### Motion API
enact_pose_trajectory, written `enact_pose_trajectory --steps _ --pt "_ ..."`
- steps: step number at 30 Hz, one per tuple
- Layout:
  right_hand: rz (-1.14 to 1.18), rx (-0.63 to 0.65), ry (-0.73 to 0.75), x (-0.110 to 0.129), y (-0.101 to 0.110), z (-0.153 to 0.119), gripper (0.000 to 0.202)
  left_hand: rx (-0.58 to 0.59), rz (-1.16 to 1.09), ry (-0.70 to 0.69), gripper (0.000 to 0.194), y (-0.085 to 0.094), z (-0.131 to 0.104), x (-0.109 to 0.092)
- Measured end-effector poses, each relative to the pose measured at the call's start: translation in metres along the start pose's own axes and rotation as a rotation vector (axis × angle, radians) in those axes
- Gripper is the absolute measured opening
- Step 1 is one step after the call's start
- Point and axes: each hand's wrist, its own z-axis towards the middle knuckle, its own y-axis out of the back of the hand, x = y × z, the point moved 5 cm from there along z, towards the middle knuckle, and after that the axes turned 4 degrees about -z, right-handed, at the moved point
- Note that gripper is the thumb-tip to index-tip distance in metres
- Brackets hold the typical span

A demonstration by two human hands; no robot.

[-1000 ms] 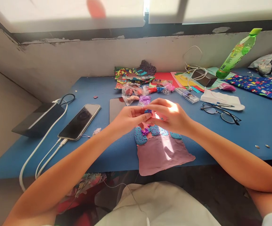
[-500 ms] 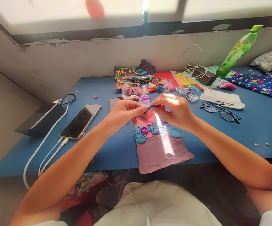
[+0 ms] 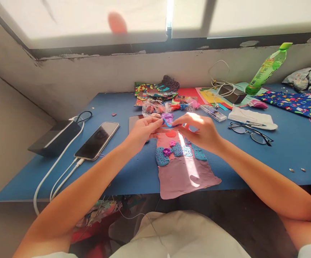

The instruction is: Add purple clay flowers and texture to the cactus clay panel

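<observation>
Between both hands, above the far end of a flat clay sheet, a small strip of blue clay sags in a shallow curve. My left hand pinches one end of it with thumb and fingertips. At the other end, my right hand pinches it too. Below them lies the mauve clay sheet, its near edge hanging slightly past the table edge. Blue dotted clay patches, a purple clay flower, a pink clay flower and a red clay piece are on the pink upper part.
To the left are a phone with white cables and a black box. Clay packets lie behind the hands. Eyeglasses, a white cloth, a leaning green bottle and a patterned pouch stand to the right.
The fingertips have moved slightly apart, and the blue clay now shows as a curved strip between them. The whole view has shifted a little, with the table lower in frame.
</observation>
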Motion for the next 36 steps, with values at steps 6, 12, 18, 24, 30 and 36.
enact_pose_trajectory --steps 6,12,18,24,30,36 --pt "0.063 -0.015 0.028 -0.004 -0.011 -0.004 0.004 0.165 0.002 0.086 0.024 -0.013 -0.007 0.011" --pt "0.035 0.020 -0.037 -0.008 -0.013 -0.005 0.018 0.283 0.072 0.073 0.043 -0.021 -0.012 0.008" --pt "0.140 0.202 -0.065 0.003 -0.019 -0.003 0.014 0.282 0.229 -0.005 0.042 -0.021 -0.015 0.000" --pt "0.235 -0.007 -0.308 -0.007 -0.010 -0.004 0.026 0.238 0.259 -0.117 0.040 -0.019 -0.016 -0.009" --pt "0.225 -0.174 -0.450 -0.034 -0.002 -0.008 0.024 0.147 0.120 -0.136 0.025 -0.011 -0.008 -0.007" --pt "0.310 -0.138 -0.444 -0.026 -0.002 -0.004 0.022 0.096 0.024 -0.067 0.025 -0.007 -0.006 -0.002"
